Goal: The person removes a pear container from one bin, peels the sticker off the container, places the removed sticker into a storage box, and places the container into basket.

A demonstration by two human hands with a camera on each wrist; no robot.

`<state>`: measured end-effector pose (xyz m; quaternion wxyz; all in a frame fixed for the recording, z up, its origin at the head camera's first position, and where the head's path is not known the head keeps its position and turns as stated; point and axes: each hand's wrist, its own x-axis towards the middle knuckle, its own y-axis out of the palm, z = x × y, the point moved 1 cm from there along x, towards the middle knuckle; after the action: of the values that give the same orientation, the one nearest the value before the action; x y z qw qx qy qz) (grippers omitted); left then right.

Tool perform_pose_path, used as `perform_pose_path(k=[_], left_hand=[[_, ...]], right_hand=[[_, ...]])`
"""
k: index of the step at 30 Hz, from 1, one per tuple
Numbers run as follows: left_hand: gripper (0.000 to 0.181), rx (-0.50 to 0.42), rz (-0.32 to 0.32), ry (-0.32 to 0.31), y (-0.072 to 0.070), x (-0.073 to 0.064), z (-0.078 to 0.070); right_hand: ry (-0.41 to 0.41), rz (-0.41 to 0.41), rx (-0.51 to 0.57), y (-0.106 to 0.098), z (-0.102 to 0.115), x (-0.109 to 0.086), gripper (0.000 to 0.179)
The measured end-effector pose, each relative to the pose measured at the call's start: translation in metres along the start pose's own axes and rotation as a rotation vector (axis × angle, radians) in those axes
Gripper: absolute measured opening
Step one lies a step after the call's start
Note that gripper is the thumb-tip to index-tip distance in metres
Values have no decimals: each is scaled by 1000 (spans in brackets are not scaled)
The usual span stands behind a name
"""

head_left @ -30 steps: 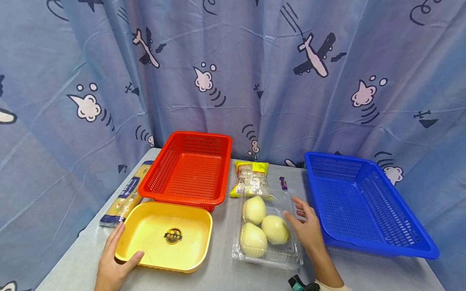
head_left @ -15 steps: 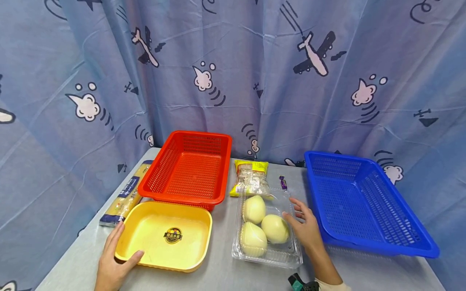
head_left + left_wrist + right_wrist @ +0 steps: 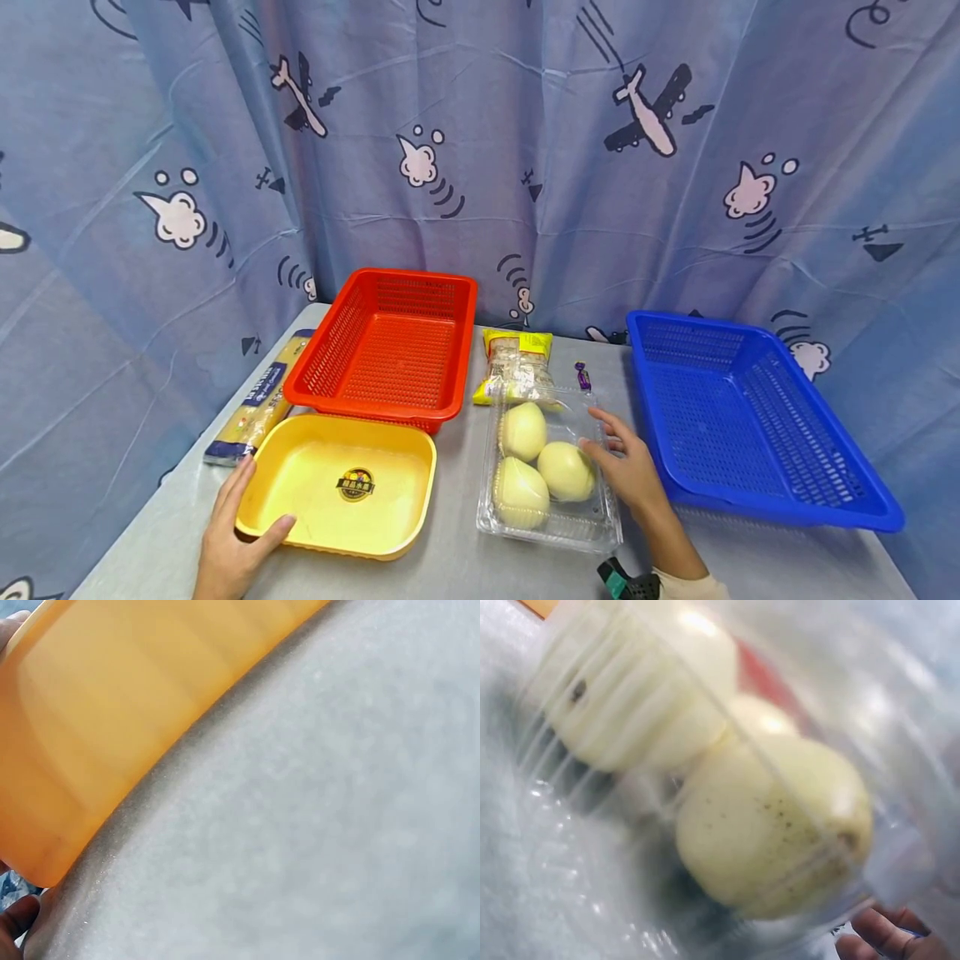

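Lower left in the head view, the spread left hand (image 3: pixel 235 531) is touching the yellow tray (image 3: pixel 330 525); right of centre, the relaxed right hand (image 3: pixel 628 468) is touching the clear fruit box (image 3: pixel 573 533). Upper left in the left-wrist view, the tray is perhaps risking a slide if pushed; mid right-wrist view, the box, buckling if squeezed.

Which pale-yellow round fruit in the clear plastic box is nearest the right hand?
The rightmost pale-yellow round fruit in the head view. The upper-left fruit and lower-left fruit sit across the clear plastic box, farther from the right hand.
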<state>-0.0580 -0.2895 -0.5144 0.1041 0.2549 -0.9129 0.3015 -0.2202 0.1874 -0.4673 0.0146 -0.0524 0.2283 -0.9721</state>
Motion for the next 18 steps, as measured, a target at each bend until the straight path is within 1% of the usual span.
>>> perform_pose_path(k=[5, 13, 18], left_hand=[[89, 2, -7, 10, 1, 0, 0], [89, -4, -16, 32, 2, -1, 1], [88, 1, -24, 47, 1, -1, 1]], right_hand=[[-5, 21, 9, 1, -2, 1, 51], [-74, 17, 41, 3, -7, 2, 50], [-95, 17, 61, 5, -10, 3, 50]])
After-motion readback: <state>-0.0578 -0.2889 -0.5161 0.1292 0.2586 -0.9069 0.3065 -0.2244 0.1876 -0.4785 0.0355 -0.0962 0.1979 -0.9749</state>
